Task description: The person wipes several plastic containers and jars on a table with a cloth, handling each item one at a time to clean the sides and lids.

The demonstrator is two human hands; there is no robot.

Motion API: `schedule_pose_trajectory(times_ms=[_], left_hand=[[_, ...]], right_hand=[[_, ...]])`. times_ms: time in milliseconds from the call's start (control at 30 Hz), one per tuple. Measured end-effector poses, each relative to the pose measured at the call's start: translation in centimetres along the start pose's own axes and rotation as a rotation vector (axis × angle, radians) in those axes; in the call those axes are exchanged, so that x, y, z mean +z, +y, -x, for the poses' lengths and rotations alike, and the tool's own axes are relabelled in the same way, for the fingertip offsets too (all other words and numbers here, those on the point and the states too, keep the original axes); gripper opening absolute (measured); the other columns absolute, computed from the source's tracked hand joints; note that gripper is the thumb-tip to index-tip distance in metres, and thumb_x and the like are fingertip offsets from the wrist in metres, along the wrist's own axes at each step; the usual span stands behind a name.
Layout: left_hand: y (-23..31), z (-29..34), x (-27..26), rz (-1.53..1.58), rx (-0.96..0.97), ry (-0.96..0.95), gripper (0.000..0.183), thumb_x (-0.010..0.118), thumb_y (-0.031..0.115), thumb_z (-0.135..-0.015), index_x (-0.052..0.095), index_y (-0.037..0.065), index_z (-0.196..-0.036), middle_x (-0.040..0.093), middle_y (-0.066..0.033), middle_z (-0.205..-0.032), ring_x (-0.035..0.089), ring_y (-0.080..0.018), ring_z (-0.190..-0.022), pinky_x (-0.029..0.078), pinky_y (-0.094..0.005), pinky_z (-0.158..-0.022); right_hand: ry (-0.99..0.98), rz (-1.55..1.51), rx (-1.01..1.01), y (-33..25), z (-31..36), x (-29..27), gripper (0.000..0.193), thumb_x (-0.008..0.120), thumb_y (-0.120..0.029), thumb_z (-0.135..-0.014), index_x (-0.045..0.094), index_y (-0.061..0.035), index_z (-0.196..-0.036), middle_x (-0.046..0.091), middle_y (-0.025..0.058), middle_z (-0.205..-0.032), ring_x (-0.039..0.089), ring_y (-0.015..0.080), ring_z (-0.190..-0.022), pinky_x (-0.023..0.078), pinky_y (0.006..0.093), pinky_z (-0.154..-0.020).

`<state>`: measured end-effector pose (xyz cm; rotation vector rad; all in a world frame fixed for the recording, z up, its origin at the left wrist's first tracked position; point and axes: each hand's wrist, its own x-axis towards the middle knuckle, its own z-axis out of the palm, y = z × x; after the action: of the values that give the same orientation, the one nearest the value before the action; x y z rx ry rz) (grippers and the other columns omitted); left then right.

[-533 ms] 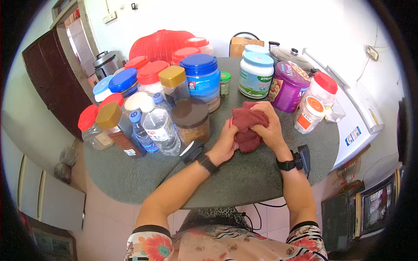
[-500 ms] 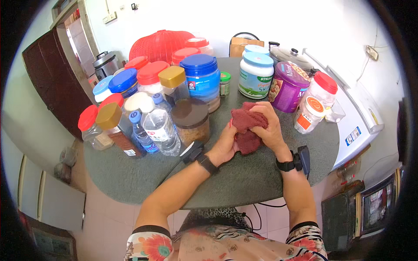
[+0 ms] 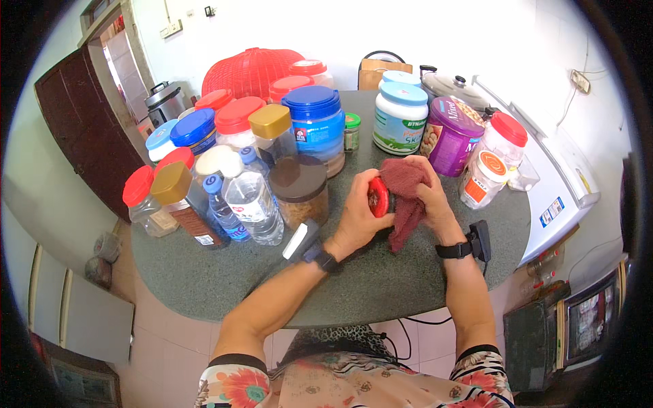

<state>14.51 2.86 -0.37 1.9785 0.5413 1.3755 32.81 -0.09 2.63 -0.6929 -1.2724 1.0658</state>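
Above the grey-green tabletop, my left hand is closed round a small round red lid or jar top with a dark centre; whether a jar is under it is hidden. A dark red cloth hangs from my right hand, bunched in its fingers against the right side of the red round thing. To the left of my left hand stands a jar with a dark brown lid. Nearest my right hand are a purple tin and a small jar with an orange-and-white lid.
Many jars and bottles crowd the table's left side, among them a clear water bottle and a large blue-lidded jar. A red mesh cover stands behind. A white jar and a lidded pot sit at the back right.
The cloth has come away from between my hands and shifted right in my right hand. The red round thing now shows in my left hand, which has turned and opened wider round it.
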Motion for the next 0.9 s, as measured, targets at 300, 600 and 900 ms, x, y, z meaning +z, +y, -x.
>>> schedule_pose_trajectory(times_ms=[300, 600, 900], left_hand=[[1.2, 0.2, -0.2, -0.356, 0.509, -0.138, 0.075, 0.083, 0.009, -0.061, 0.047, 0.006, -0.126, 0.049, -0.0174, -0.122, 0.053, -0.0382, -0.111, 0.046, -0.0437, -0.094], [0.7, 0.7, 0.2, -0.151, 0.303, -0.016, 0.084, 0.087, 0.014, -0.061, 0.036, 0.006, -0.127, 0.047, -0.0157, -0.119, 0.053, -0.0296, -0.109, 0.043, -0.0396, -0.096], [0.0, 0.6, 1.2, 0.309, -0.147, 0.143, 0.072, 0.074, 0.002, -0.075, 0.030, 0.009, -0.132, 0.046, -0.0080, -0.122, 0.050, -0.0187, -0.114, 0.043, -0.0360, -0.099]], right_hand=[[-0.174, -0.278, 0.233, 0.5, 0.3, -2.3, 0.042, 0.058, -0.025, -0.093, 0.049, -0.0046, -0.129, 0.059, 0.0095, -0.125, 0.058, 0.0183, -0.112, 0.048, 0.0340, -0.098], [-0.209, -0.689, 0.373, 2.2, -0.1, -2.3, 0.049, 0.043, -0.041, -0.103, 0.052, -0.0022, -0.131, 0.059, 0.0133, -0.129, 0.061, 0.0249, -0.111, 0.050, 0.0378, -0.099], [0.116, -0.470, 0.140, 3.4, 0.1, -0.5, 0.047, 0.038, -0.038, -0.105, 0.044, -0.0072, -0.140, 0.058, 0.0123, -0.130, 0.059, 0.0251, -0.116, 0.047, 0.0417, -0.103]])
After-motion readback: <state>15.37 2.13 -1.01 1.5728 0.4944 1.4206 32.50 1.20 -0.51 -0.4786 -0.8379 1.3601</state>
